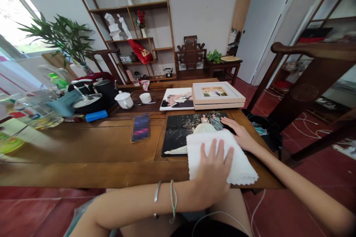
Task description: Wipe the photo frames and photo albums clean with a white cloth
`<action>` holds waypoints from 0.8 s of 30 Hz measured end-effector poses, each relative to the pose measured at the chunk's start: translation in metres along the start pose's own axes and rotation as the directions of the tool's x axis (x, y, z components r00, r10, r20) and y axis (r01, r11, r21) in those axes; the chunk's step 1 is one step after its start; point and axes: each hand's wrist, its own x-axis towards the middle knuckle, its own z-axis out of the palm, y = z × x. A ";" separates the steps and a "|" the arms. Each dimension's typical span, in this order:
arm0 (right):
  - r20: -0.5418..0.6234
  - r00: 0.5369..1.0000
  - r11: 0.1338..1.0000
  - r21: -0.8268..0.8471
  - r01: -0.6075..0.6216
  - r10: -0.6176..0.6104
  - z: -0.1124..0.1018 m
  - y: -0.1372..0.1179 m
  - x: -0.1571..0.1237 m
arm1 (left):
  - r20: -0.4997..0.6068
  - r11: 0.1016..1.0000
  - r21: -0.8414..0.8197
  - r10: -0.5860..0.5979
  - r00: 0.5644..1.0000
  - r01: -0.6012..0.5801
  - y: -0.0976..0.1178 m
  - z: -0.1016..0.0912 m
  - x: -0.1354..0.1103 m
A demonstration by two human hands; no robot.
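Note:
A wedding photo panel [178, 133] lies flat on the wooden table, showing two people in wedding clothes against a dark background. Over its lower right part is spread a white cloth [239, 166] with a scalloped edge, which hangs past the panel toward the table's front edge. My left hand [213, 172], with bracelets on the wrist, presses flat on the cloth, fingers spread. At the panel's upper right edge rests my right hand [240, 133], fingers stretched out over the picture. The cloth hides part of the panel.
Behind the panel are a white photo album [178, 98] and a framed photo in a pale box [218, 95]. A blurred dark blue item [140, 127] lies left. Farther left stand a white teapot [124, 100], a cup [145, 98] and a black pot [87, 103]. A wooden chair [303, 81] is right.

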 end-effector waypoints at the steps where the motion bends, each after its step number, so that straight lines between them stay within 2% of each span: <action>1: 0.004 1.000 1.000 0.003 0.004 -0.004 0.000 0.001 0.000 | 0.013 1.000 -0.023 -0.005 1.000 0.006 -0.006 -0.001 0.004; 6: -0.003 1.000 1.000 -0.023 0.012 -0.012 0.001 0.002 -0.001 | 0.086 0.998 -0.042 -0.047 0.995 0.050 -0.054 -0.003 0.034; 10: -0.002 1.000 0.998 -0.062 0.018 -0.018 0.002 -0.001 -0.001 | 0.055 0.999 -0.046 0.031 0.998 -0.029 -0.101 0.002 0.064; 13: -0.005 1.000 0.996 -0.087 -0.005 0.005 0.003 -0.004 0.000 | 0.040 0.998 -0.050 0.034 0.999 -0.032 -0.127 0.007 0.082; 19: -0.025 1.000 0.996 -0.083 -0.018 0.016 0.004 -0.005 0.000 | 0.017 0.995 -0.084 0.045 0.999 -0.044 -0.149 0.009 0.098; 24: -0.025 1.000 0.997 -0.081 -0.021 0.019 0.004 -0.005 0.000 | 0.009 0.995 -0.097 0.005 1.000 -0.004 -0.145 0.008 0.095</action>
